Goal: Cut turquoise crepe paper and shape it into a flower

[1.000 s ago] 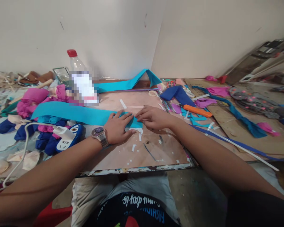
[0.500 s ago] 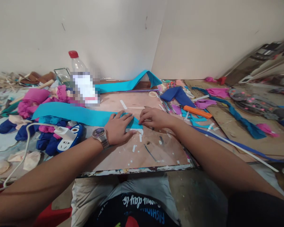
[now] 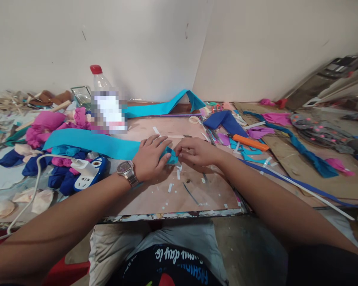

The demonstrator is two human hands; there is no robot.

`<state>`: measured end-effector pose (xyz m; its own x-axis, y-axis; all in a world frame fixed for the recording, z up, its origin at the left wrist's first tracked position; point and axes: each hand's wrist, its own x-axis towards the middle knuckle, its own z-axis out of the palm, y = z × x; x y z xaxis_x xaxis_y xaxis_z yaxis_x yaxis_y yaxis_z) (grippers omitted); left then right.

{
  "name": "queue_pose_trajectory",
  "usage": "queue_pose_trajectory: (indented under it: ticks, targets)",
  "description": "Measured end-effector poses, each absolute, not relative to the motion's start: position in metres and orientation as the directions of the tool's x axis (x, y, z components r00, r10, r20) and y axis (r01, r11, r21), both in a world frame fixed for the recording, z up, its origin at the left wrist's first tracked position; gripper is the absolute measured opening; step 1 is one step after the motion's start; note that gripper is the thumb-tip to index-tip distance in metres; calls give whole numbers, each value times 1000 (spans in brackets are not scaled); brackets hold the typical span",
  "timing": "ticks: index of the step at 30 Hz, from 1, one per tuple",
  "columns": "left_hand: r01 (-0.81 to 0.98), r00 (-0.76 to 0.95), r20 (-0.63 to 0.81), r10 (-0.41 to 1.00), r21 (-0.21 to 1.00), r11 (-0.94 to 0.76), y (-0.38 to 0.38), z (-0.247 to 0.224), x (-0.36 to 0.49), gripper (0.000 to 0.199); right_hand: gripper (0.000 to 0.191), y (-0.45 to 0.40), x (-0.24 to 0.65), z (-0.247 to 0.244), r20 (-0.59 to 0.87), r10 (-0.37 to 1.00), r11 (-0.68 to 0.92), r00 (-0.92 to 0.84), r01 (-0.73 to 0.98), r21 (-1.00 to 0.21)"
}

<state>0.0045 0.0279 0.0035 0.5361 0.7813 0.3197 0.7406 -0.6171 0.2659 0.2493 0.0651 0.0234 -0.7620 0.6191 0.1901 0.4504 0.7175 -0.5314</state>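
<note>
While the turquoise strip [image 3: 116, 147] dips rightward to centre, your right hand [image 3: 198, 151] pinches its newly raised end; left hand [image 3: 151, 159] spread open.

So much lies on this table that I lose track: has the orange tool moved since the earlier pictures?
No. Against the brown cardboard, the orange tool lies where it did; the whole view has shifted slightly.

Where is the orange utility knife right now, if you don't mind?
In the head view, the orange utility knife lies right of the right hand, beside the dark blue fabric.
</note>
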Motion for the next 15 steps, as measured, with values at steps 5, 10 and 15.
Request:
queue_pose_trajectory:
  ticks: [5,10,15]
  targets:
    - [699,526,414,743,288,-655,28,9,4,28,21,59,246,26,261,577,754,-774,382,-534]
    - [708,495,442,748,295,-642,31,9,3,21,22,59,247,27,306,573,768,-760,367,-525]
    - [710,486,432,759,311,-632,32,9,3,20,18,58,247,29,366,595,762,-716,357,-541]
